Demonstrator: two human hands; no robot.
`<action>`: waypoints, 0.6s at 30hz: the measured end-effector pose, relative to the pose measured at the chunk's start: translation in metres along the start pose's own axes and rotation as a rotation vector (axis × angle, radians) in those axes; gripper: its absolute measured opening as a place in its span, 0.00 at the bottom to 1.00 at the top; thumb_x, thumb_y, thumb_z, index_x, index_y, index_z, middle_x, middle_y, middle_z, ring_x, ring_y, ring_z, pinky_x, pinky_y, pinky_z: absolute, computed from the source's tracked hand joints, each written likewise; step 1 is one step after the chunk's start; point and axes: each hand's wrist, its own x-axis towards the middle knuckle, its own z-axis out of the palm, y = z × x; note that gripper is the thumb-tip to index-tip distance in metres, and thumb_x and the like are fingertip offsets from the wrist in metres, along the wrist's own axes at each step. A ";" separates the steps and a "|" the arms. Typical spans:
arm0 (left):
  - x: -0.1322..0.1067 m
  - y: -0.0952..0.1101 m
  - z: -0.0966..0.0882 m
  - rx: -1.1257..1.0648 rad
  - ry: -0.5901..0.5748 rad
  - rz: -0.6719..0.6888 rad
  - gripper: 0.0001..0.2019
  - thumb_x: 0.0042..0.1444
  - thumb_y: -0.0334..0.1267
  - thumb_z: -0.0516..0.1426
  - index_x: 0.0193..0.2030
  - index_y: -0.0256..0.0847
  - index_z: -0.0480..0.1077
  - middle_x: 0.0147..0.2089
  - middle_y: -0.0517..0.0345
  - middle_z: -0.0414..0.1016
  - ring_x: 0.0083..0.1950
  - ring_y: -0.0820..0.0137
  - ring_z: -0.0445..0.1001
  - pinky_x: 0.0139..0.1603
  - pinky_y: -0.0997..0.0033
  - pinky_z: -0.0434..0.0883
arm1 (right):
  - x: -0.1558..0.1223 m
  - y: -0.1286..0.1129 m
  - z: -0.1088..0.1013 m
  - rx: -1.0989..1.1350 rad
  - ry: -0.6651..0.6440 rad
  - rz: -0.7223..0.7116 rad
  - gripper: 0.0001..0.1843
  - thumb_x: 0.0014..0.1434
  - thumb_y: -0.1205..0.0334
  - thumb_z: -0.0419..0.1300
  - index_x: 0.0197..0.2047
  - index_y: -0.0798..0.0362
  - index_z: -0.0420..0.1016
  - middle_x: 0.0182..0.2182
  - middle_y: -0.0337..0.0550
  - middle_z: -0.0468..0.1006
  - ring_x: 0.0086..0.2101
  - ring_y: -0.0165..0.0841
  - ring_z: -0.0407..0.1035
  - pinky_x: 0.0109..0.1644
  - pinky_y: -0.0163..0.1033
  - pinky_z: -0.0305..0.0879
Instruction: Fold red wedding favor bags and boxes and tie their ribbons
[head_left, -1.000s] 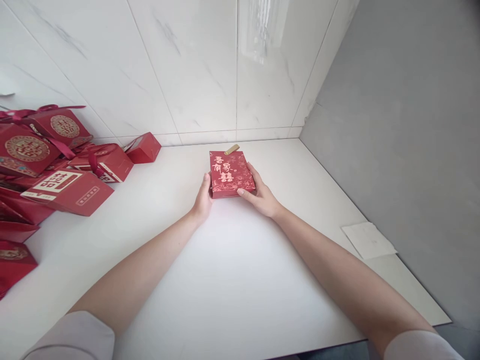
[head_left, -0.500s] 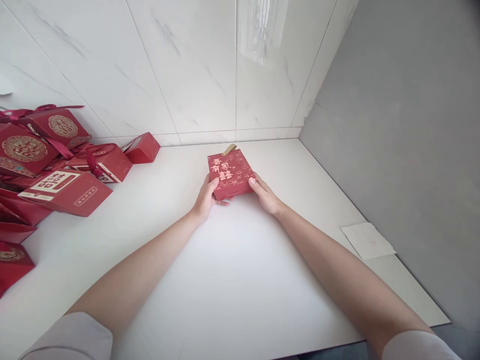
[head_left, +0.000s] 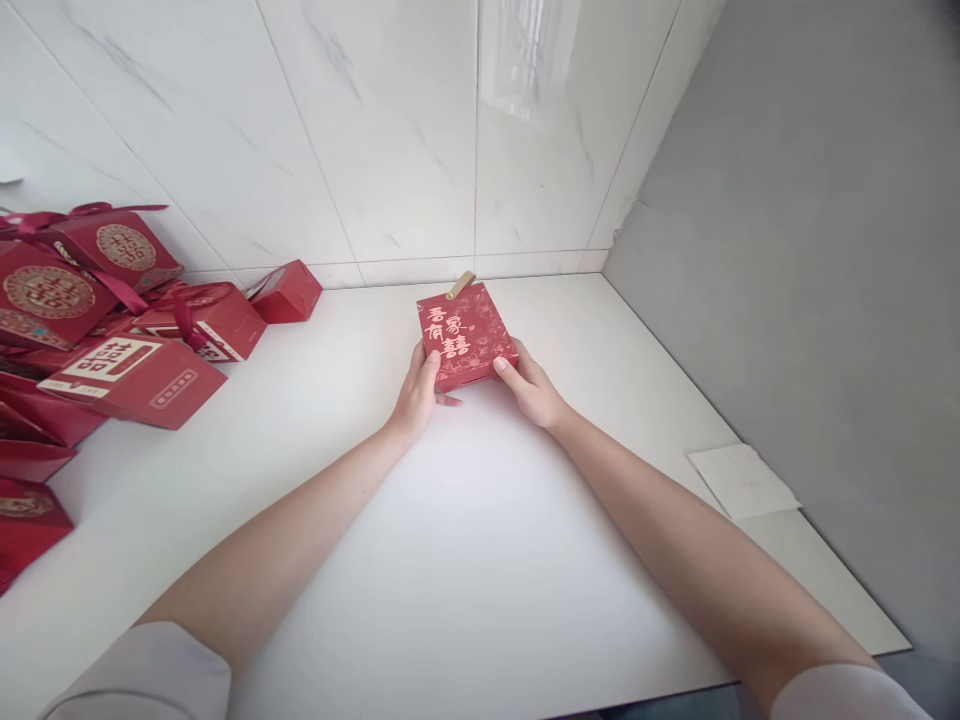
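Head view: red box (head_left: pixel 480 325) between hands, over white table (head_left: pixel 457 540); left hand (head_left: pixel 416 393) gripping its left side, right hand (head_left: pixel 535 388) gripping lower right corner. Since half second ago, printed face (head_left: pixel 454 345) tipped up, showing more fully.

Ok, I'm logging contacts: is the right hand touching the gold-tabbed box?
Touching: the head view shows the right hand gripping the gold-tabbed box, thumb over its near right corner.
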 end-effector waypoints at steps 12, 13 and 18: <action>-0.006 0.000 0.005 0.037 -0.071 0.253 0.60 0.51 0.68 0.67 0.83 0.51 0.41 0.83 0.40 0.49 0.78 0.43 0.60 0.69 0.52 0.73 | -0.012 -0.019 0.008 -0.393 -0.097 -0.368 0.41 0.62 0.35 0.67 0.73 0.39 0.66 0.74 0.50 0.63 0.72 0.56 0.59 0.76 0.65 0.59; -0.006 0.001 0.005 0.050 -0.066 0.237 0.61 0.50 0.67 0.68 0.82 0.52 0.42 0.82 0.40 0.50 0.76 0.43 0.64 0.66 0.52 0.75 | -0.013 -0.020 0.008 -0.387 -0.120 -0.367 0.42 0.62 0.35 0.66 0.74 0.39 0.66 0.74 0.50 0.64 0.72 0.57 0.60 0.76 0.65 0.59; -0.004 0.005 0.005 0.054 -0.120 0.195 0.53 0.55 0.60 0.68 0.81 0.54 0.47 0.77 0.43 0.62 0.68 0.48 0.73 0.60 0.55 0.77 | -0.015 -0.021 0.007 -0.282 -0.040 -0.344 0.40 0.72 0.40 0.58 0.80 0.40 0.52 0.75 0.48 0.65 0.71 0.51 0.64 0.75 0.59 0.63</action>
